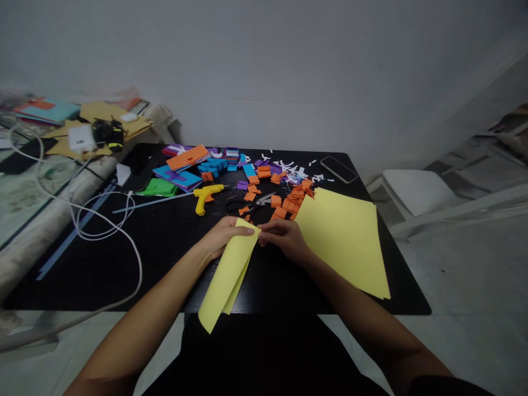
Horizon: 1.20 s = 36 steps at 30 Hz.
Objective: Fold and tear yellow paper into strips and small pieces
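A yellow sheet of paper point(227, 270), folded over lengthwise, slants from above the table down past its front edge. My left hand point(225, 235) is closed around its upper part, thumb lying on top. At the far right corner of that sheet, my right hand point(284, 237) pinches the edge with thumb and fingers. Just beyond both hands lie scissors point(264, 201) with open blades and several small orange folded paper pieces point(291, 204). A yellow glue gun point(205, 197) rests to the left of them.
Yellow sheets point(344, 242) are stacked at the right. A phone point(339, 169) lies at the back right among white paper scraps point(295, 171). Coloured folded papers point(181, 170) sit at the back left. A white cable point(124, 234) loops across the left side. A white stool point(418, 192) stands right.
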Tool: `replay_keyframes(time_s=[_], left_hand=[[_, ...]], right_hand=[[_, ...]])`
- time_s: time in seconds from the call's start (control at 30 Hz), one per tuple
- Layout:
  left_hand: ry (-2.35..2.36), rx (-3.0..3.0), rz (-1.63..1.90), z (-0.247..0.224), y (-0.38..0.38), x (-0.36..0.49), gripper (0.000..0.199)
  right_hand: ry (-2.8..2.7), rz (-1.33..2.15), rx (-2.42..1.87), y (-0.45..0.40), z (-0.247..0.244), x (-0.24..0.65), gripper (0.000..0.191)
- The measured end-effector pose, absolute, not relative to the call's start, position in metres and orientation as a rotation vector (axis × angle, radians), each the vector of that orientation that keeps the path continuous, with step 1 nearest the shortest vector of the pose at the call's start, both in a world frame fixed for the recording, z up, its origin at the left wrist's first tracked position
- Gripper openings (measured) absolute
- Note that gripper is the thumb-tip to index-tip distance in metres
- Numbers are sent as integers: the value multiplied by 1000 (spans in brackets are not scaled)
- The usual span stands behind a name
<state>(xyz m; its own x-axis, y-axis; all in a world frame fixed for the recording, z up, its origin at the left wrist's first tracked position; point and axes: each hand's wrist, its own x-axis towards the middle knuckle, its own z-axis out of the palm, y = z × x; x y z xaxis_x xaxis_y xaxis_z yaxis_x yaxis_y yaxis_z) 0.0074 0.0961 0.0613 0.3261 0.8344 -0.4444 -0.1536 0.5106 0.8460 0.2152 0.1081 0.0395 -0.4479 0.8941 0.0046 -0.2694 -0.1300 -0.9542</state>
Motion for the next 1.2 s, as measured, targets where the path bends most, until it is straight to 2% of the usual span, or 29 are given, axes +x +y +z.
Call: replay_keyframes(time_s=[1.2], left_hand=[[1020,781,729,56,99,5,26]], right_hand=[[-1332,1671,-788,112,33,216,33]])
